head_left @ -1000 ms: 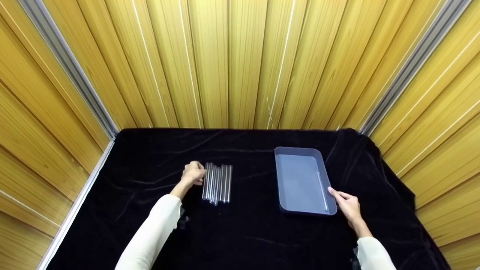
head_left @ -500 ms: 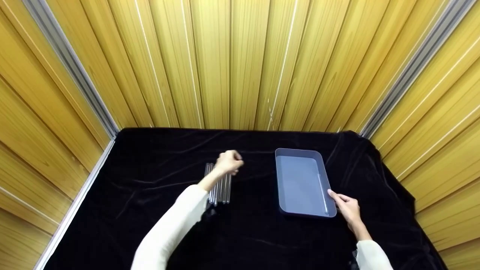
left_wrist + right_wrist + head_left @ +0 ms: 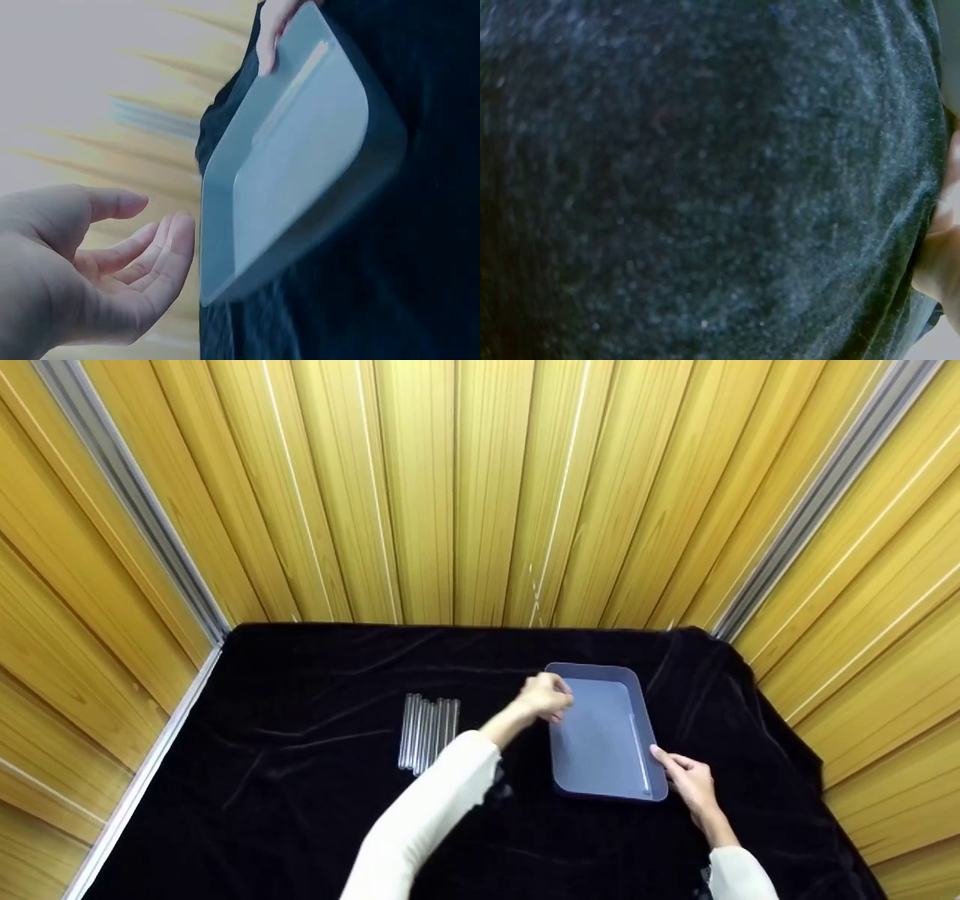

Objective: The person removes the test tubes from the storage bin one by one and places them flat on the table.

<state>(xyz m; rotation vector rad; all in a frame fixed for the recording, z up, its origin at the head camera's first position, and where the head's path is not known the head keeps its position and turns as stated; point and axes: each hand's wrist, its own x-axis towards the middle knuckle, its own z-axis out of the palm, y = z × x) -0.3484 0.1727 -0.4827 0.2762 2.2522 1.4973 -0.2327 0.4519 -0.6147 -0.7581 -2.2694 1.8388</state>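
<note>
My left hand (image 3: 546, 697) hovers over the left rim of a blue-grey tray (image 3: 592, 742). In the left wrist view, the left thumb stands apart from loosely curved fingers with nothing seen between them. My right hand (image 3: 691, 784) grips the tray's right wall, thumb over the rim; only part of it shows at the right wrist view's edge. One clear glass tube (image 3: 640, 754), like a test tube, lies lengthwise along the tray's right side. Several more clear tubes (image 3: 424, 735) lie side by side in a row left of the tray, partly overlapped by the left sleeve.
Wrinkled black cloth (image 3: 322, 810) covers the table under the tray and tubes. Yellow wood-look panels (image 3: 480, 495) stand behind and at both sides, with grey metal strips (image 3: 135, 502) at the corners.
My left hand has moved from the left end of the tube row, across it, to the tray's left rim. The right hand keeps its grip on the tray.
</note>
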